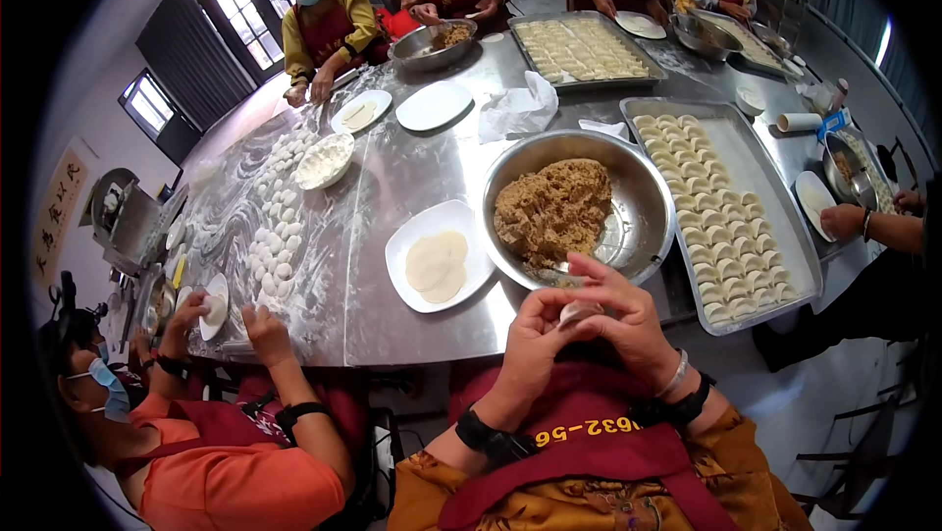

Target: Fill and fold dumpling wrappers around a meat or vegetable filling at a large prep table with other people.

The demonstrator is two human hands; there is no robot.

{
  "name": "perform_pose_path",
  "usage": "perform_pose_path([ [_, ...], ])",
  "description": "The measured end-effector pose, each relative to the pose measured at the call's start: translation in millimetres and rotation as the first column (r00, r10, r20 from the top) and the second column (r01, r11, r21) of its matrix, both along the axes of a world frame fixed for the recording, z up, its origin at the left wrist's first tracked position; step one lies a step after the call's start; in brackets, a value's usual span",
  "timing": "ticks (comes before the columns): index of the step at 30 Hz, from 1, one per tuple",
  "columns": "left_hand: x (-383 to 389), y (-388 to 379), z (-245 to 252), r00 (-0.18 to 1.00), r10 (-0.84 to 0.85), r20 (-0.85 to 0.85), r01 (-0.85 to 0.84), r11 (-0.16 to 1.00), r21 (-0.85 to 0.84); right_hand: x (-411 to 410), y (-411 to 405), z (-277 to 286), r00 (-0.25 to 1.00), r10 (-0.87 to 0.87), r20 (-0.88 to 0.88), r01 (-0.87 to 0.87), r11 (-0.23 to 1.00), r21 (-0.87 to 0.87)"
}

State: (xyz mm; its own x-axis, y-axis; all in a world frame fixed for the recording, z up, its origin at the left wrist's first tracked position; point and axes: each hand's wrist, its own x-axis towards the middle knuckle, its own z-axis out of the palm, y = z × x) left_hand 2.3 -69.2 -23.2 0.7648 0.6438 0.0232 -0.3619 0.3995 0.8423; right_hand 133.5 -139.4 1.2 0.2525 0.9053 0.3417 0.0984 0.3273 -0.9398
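Between my left hand (541, 332) and my right hand (614, 321) is a dumpling (579, 312), its edge pinched by fingers of both hands. My fingers cover much of it. Just beyond them stands a large steel bowl (640, 236) with a mound of brown minced filling (552, 207) in it. To its left, a white square plate (401, 262) bears a few overlapping round dough wrappers (436, 266). On the right lies a metal tray (765, 170) with rows of folded dumplings (725, 229) along its left and near parts.
Dough pieces (272, 251) lie on the floured steel table (368, 185) near a bowl of flour (324, 161). A crumpled white plastic bag (520, 108) and an oval plate (434, 105) sit farther back. Close on my left works a person in an orange shirt (243, 472); others stand around the table.
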Motion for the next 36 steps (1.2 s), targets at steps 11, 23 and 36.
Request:
perform_pose_path([
  [11, -0.8, 1.7, 0.5, 0.969, -0.116, 0.217, 0.169, 0.955, -0.243, -5.3, 5.6, -10.8, 0.962, -0.226, 0.153, 0.205, 0.969, 0.139],
  [23, -0.1, -0.7, -0.5, 0.943, -0.188, 0.273, 0.277, 0.899, -0.34, 3.9, 0.5, -21.4, 0.966, -0.188, 0.178, 0.16, 0.974, 0.159],
  [36, -1.1, -0.2, -8.1, 0.956, -0.168, 0.24, 0.261, 0.861, -0.437, 7.6, 3.0, -23.9, 0.883, -0.232, 0.407, 0.14, 0.96, 0.243],
])
